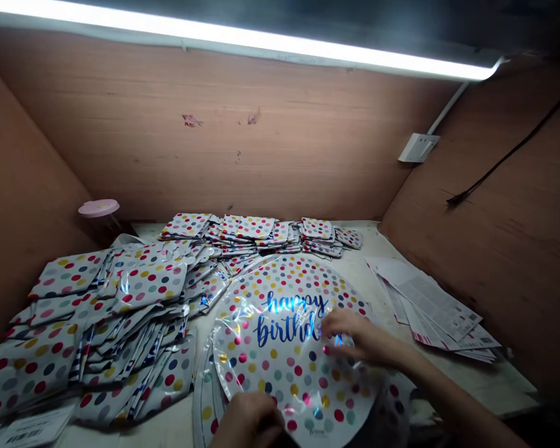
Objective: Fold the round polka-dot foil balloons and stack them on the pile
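Resting flat on a round foil balloon (280, 348) atop a stack on the table (490, 379), the right hand (354, 339) spreads loose fingers over its blue "happy birthday" lettering, while the left hand (247, 423) pinches the near edge; folded polka-dot balloons (98, 317) are piled to the left.

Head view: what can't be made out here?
- Left hand: cut off by the bottom edge; its grip on the balloon is unclear.
- Balloon text: the end of "birthday" is covered by the right hand.
- Balloons under the top one: only their rims show.
- Leaflets: print too small to read.
- Pink lid: what it sits on is in shadow.
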Available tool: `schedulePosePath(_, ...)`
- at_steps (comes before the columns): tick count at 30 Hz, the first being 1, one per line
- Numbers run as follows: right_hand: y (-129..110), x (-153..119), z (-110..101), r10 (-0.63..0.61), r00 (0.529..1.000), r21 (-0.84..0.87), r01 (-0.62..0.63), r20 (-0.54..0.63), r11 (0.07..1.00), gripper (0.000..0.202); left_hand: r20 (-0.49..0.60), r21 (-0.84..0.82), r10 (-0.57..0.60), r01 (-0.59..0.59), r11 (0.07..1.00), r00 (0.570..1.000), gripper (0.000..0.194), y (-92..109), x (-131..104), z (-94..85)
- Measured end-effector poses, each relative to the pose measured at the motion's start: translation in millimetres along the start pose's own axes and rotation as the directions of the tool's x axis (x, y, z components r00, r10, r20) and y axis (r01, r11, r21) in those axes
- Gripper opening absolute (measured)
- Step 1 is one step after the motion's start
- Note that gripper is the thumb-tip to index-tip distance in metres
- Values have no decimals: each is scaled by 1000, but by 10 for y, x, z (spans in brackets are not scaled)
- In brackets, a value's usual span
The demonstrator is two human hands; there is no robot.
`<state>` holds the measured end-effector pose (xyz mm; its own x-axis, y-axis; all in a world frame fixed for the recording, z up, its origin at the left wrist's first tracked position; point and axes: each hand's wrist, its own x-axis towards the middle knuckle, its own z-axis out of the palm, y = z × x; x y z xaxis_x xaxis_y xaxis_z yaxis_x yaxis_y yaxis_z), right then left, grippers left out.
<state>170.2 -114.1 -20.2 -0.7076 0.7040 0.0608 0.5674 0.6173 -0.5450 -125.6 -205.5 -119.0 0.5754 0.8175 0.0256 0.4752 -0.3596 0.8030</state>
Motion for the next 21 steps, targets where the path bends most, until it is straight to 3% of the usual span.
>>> schedulePosePath(2,-209,-478,275,-27,993,153,10,111,988,29,33,-156,-154,157,975,988,18,130,120,-201)
schedulePosePath(4,-246,-740,485,48,998,184,-54,37,982,29,-7,-175,-212,208,962,977,17,219,269,-402)
schedulePosePath(6,-131,-745,585,186,976,166,-166,-109,972,26,-132,-42,-191,187,981,973,17,270,428,-546)
schedulePosePath(8,80,-525,558,344,913,124,-323,-222,938,25,-358,168,-105,175,970,928,19,297,582,-595)
schedulePosePath(10,334,-166,430,474,836,59,-477,-279,877,26,-488,400,121,98,911,864,22,308,715,-545)
schedulePosePath(12,585,223,265,542,795,19,-558,-272,829,29,-384,612,372,-69,788,845,33,295,820,-436)
schedulePosePath(14,788,534,120,555,793,10,-571,-254,821,29,-258,705,423,-130,697,869,53,238,901,-359)
schedulePosePath(16,902,686,17,537,809,21,-548,-239,836,31,-361,689,254,74,721,897,76,132,947,-407)
schedulePosePath(18,901,639,-53,507,825,38,-515,-251,857,37,-470,569,-18,319,758,882,84,-8,921,-607)
schedulePosePath(19,862,542,-78,489,830,43,-497,-268,867,39,-423,513,-130,356,781,897,74,-81,870,-745)
schedulePosePath(21,736,239,-103,432,863,65,-431,-261,900,36,-176,413,-211,267,871,961,40,-220,690,-1023)
